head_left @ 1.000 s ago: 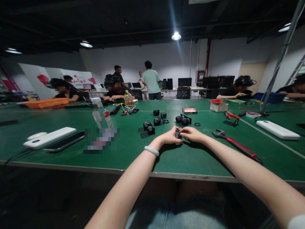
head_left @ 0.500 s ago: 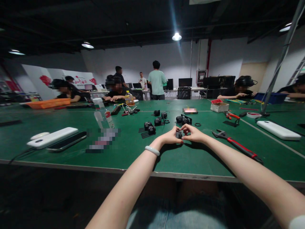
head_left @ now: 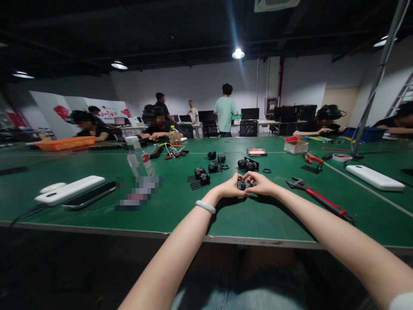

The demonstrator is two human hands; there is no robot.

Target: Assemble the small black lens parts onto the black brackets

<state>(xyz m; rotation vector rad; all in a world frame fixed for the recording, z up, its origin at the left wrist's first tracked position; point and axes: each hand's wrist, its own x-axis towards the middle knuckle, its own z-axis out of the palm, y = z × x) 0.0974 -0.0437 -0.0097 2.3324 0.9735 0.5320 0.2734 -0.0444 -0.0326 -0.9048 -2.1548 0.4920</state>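
A small black part (head_left: 241, 184) is between my two hands, low over the green table (head_left: 180, 211). My left hand (head_left: 231, 187), below a pale bangle (head_left: 205, 206) on the wrist, has its fingers closed around the part's left side. From the right, my right hand (head_left: 260, 184) pinches at the same part with thumb and fingers. Just beyond the hands lie black assemblies (head_left: 248, 164) and a black ring (head_left: 266, 171). More black assemblies (head_left: 202, 176) with thin strips sit to the left, another ring (head_left: 225, 167) beside them.
Right: adjustable wrench (head_left: 322, 201), orange pliers (head_left: 312, 158), small box (head_left: 296, 147), white device (head_left: 374, 178), metal pole (head_left: 371, 90). Left: white device (head_left: 72, 189), phone (head_left: 90, 196), clear bottle (head_left: 134, 157), orange tray (head_left: 63, 143). Several people sit or stand beyond.
The view has shifted slightly. Both hands stay around the black part, with the right fingers a little changed in pose. The standing person in green has moved right.
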